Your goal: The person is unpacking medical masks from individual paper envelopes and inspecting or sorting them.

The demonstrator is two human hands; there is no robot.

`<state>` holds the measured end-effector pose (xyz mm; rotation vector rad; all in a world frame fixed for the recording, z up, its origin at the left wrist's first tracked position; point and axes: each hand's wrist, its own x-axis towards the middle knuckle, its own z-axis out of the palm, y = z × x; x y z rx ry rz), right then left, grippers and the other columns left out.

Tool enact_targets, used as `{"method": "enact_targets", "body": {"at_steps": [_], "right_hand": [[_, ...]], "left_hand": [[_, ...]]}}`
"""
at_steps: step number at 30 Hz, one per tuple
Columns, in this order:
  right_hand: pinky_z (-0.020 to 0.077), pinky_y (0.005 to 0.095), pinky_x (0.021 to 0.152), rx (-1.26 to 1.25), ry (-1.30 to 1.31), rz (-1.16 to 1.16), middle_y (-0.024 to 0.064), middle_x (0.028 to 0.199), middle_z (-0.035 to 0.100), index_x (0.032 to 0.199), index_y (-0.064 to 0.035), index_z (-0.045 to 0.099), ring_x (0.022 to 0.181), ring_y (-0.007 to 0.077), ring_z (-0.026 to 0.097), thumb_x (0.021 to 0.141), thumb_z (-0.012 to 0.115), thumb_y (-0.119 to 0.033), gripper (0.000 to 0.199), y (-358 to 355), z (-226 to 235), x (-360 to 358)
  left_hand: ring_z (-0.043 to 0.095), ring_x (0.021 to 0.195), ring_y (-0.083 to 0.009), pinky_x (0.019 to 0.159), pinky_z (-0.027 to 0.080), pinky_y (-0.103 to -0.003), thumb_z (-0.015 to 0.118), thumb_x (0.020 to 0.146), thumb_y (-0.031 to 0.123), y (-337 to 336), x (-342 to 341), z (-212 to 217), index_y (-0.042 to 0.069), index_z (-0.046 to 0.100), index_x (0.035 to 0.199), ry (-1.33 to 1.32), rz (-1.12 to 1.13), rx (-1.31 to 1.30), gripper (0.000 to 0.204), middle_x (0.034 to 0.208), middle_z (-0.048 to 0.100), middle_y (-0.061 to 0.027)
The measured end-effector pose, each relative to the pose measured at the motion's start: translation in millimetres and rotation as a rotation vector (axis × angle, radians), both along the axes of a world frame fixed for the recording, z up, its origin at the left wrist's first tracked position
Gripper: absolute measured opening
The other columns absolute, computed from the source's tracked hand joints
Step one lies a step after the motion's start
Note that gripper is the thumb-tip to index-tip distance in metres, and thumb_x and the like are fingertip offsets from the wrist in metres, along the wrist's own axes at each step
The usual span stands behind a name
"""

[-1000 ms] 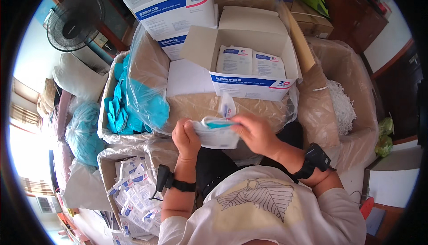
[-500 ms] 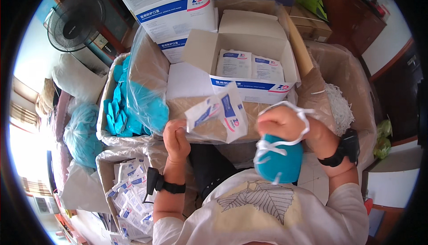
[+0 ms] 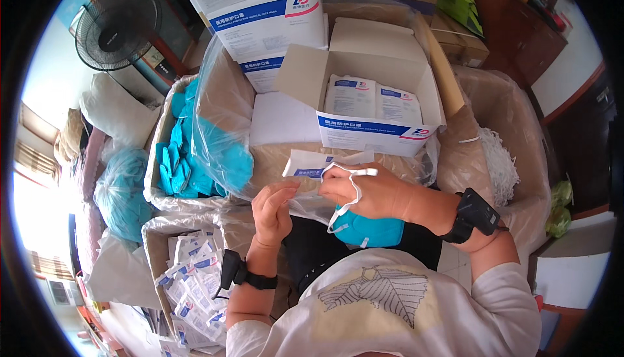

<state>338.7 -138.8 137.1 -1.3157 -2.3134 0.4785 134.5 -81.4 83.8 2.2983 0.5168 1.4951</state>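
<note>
Nearest, we see a pale shirt (image 3: pixel 429 272) with a leaf print. Over the lap, a blue mask (image 3: pixel 370 228) hangs beneath the right hand (image 3: pixel 374 193), its white straps (image 3: pixel 344 211) looped over that hand; fingers bent, but we cannot tell what they pinch. Left hand (image 3: pixel 273 209): fingers curled, grip undetermined. Just beyond both hands we note a white-and-blue wrapper (image 3: pixel 312 161). Farther out, an open box (image 3: pixel 377 137) contains two visible packets (image 3: pixel 351 97); behind it, to the left, stacked boxes (image 3: pixel 273 32); then a fan (image 3: pixel 117 29).
</note>
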Motion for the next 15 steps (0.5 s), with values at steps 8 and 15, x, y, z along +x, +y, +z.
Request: {"method": "enact_targets", "body": {"at_steps": [8,15], "right_hand": [[0.0487,0.0388,0.06,0.01,0.003,-0.007,0.0071,0.083,0.059,0.094,-0.0165,0.054,0.071,0.0288,0.06,0.076,0.052,-0.018,0.018,-0.1,-0.3,-8.5],[0.0472,0.0394,0.063,-0.083,0.052,0.016,0.0094,0.08,0.06,0.096,-0.0162,0.057,0.071,0.0303,0.06,0.077,0.053,-0.02,0.02,4.9,-8.8,-4.2]], "left_hand": [[0.062,0.078,-0.0292,0.07,0.049,-0.032,0.044,0.077,-0.008,-3.0,0.4,-10.5,-0.001,0.052,0.088,-0.039,0.03,-0.141,0.015,0.087,0.062,-0.0178],[0.062,0.082,-0.029,0.071,0.049,-0.031,0.042,0.077,-0.01,-7.2,0.9,-9.5,-0.002,0.053,0.091,-0.021,0.073,-0.241,0.02,0.091,0.062,-0.0184]]}}
